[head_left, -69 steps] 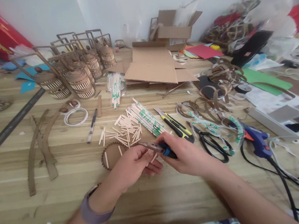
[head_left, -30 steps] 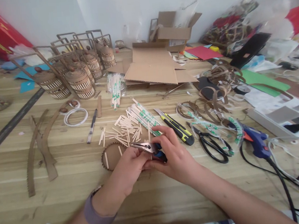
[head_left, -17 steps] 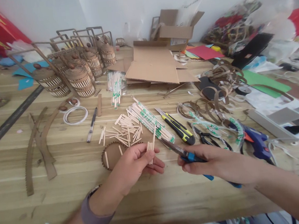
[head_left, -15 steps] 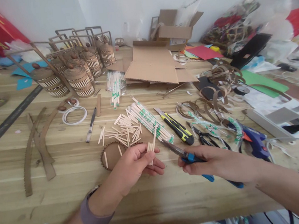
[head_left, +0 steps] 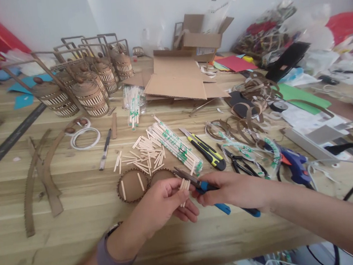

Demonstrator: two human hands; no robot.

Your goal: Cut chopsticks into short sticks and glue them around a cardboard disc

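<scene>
My left hand (head_left: 162,201) pinches a small bundle of short wooden sticks (head_left: 185,185) between thumb and fingers, low over the wooden table (head_left: 81,248). My right hand (head_left: 231,189) grips blue-handled pliers (head_left: 199,184), whose jaws point left and sit right at the bundle. Just beyond my left hand lie two toothed cardboard discs (head_left: 132,186), one with loose sticks on it. Behind them is a pile of cut sticks (head_left: 144,154) and wrapped chopsticks (head_left: 174,143).
A yellow-black utility knife (head_left: 205,148), black scissors (head_left: 244,165) and a blue glue gun (head_left: 293,163) lie to the right. Cardboard lantern models (head_left: 89,96) stand back left, flattened boxes (head_left: 178,78) behind centre. Toothed cardboard strips (head_left: 35,182) lie left, cables trail at right.
My right hand pulled the pliers away to the right, then brought them back left until the jaws meet the stick bundle in my left hand. The view shifted slightly.
</scene>
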